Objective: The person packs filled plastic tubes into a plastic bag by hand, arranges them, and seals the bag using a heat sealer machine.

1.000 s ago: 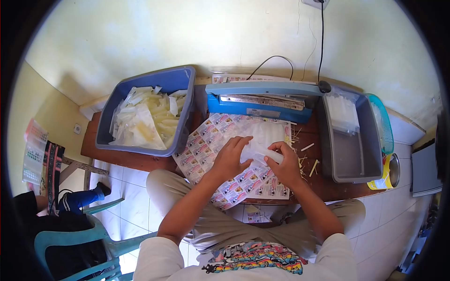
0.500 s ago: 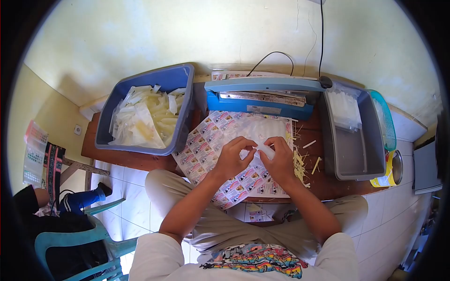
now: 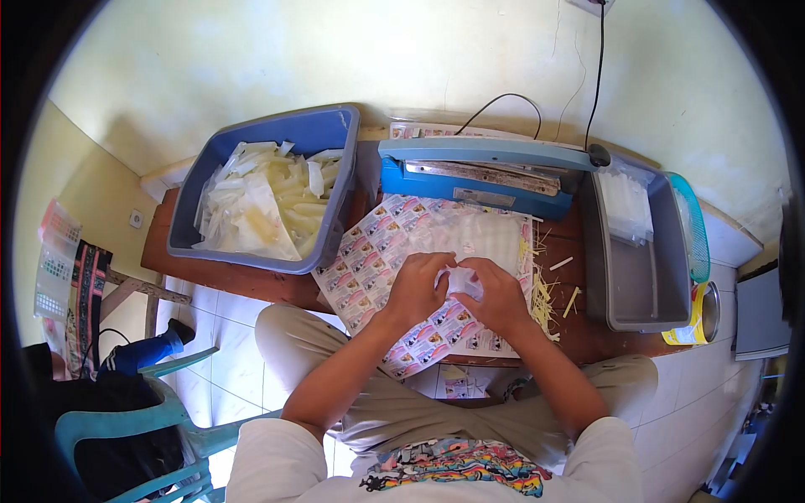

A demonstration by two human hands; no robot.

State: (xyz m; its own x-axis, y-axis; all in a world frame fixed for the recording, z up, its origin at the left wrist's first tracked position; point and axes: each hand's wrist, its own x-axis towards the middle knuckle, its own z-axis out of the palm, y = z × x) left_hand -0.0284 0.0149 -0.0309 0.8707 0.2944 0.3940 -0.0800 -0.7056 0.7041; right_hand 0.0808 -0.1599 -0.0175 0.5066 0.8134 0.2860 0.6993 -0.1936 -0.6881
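My left hand (image 3: 417,291) and my right hand (image 3: 496,293) are close together over a printed paper sheet (image 3: 362,248). Fingers and thumbs of both pinch a crumpled piece of clear plastic (image 3: 465,283), which looks like a small bag; part of it is hidden behind the fingers. Just beyond them, a flat clear plastic pack (image 3: 486,234) with pale, tube-like contents lies on the sheet. Behind that stands a blue impulse sealer (image 3: 475,186), its long lever arm (image 3: 490,152) reaching across the top.
At left, a blue-grey tub (image 3: 348,168) holds pale yellowish plastic-wrapped pieces. A grey tub (image 3: 633,289) with clear packs is at right, near a teal basket (image 3: 689,226) and a yellow can (image 3: 694,318). Yellow strips (image 3: 543,306) litter the wooden table (image 3: 579,339). Someone sits at lower left.
Both hands have turned inward around the clear plastic, which now shows more bunched between them. The whole view has shifted slightly.
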